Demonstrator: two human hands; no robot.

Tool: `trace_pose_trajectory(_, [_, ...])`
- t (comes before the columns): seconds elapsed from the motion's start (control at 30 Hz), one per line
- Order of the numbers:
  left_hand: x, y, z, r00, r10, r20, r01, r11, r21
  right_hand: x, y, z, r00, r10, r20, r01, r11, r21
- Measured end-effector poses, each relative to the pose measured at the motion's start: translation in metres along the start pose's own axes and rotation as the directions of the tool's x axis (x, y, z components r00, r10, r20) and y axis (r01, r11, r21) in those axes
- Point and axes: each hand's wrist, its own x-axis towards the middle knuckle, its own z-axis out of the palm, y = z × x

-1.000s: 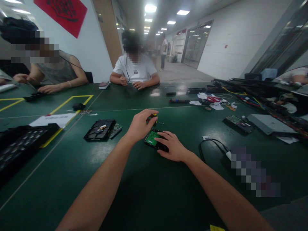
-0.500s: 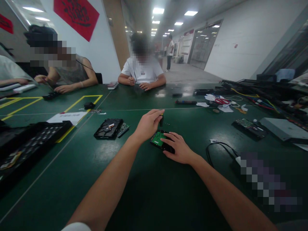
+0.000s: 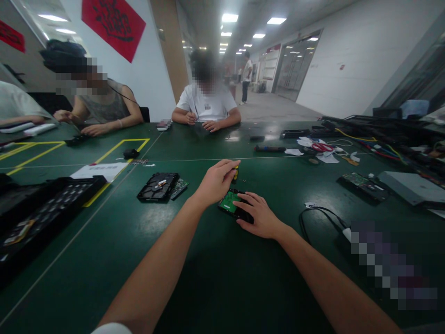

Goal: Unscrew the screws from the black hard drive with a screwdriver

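A hard drive with its green circuit board facing up lies on the dark green table in front of me. My right hand rests flat on its right side, fingers spread over the black case. My left hand is closed round a small screwdriver with a yellow and black handle, held upright at the drive's far edge. A few tiny screws lie just beyond it.
Another opened black drive with a loose board lies to the left, a black tray at the far left. A black cable, a board, a grey box and papers lie right. Two seated people work across the table.
The view has shifted slightly. My left hand with the screwdriver stays at the drive's far edge; my right hand has not moved on the drive.
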Motion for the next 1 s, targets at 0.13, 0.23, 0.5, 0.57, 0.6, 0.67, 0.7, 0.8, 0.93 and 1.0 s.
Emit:
trace_pose_trajectory(0.13, [-0.0001,-0.0003,-0.0011,1.000,0.005,0.026,-0.005,0.999,0.031,0.0000,0.0006,0.0013,1.000,-0.002,-0.009,0.002,1.000,0.006])
trace_pose_trajectory(0.23, [-0.0006,-0.0002,-0.0015,0.999,-0.023,0.041,0.019,0.994,0.103,-0.0001,0.0011,0.0022,1.000,-0.003,-0.014,0.003,1.000,0.007])
trace_pose_trajectory(0.5, [-0.0006,-0.0008,-0.0004,0.993,0.026,0.115,-0.036,0.996,0.085,-0.0009,0.0009,0.0017,1.000,0.002,-0.008,-0.002,1.000,0.004])
trace_pose_trajectory(0.57, [-0.0004,-0.0003,0.0000,0.992,0.013,0.122,-0.023,0.996,0.083,-0.0012,0.0015,0.0023,1.000,-0.001,-0.010,0.001,1.000,-0.001])
trace_pose_trajectory(0.6, [-0.0005,0.0000,0.0002,0.993,0.001,0.118,-0.012,0.996,0.086,-0.0014,0.0019,0.0027,1.000,-0.003,-0.012,0.003,1.000,-0.004])
trace_pose_trajectory(0.67, [-0.0010,0.0004,0.0006,0.995,-0.023,0.102,0.013,0.996,0.092,-0.0017,0.0026,0.0035,1.000,-0.007,-0.020,0.007,1.000,-0.008])
trace_pose_trajectory(0.7, [-0.0014,0.0005,0.0008,0.995,-0.036,0.089,0.028,0.995,0.093,-0.0019,0.0029,0.0039,1.000,-0.009,-0.025,0.008,1.000,-0.009])
trace_pose_trajectory(0.8, [-0.0024,0.0005,0.0011,0.997,-0.060,0.053,0.055,0.994,0.097,-0.0022,0.0029,0.0043,0.999,-0.006,-0.033,0.006,1.000,-0.012])
trace_pose_trajectory(0.93, [-0.0021,0.0010,0.0006,0.998,0.003,0.069,-0.009,0.996,0.093,-0.0020,0.0023,0.0032,1.000,0.000,-0.022,-0.001,1.000,-0.009])
trace_pose_trajectory(1.0, [-0.0017,0.0013,0.0007,0.996,0.017,0.085,-0.024,0.996,0.090,-0.0018,0.0024,0.0029,1.000,0.001,-0.013,-0.001,1.000,-0.005])
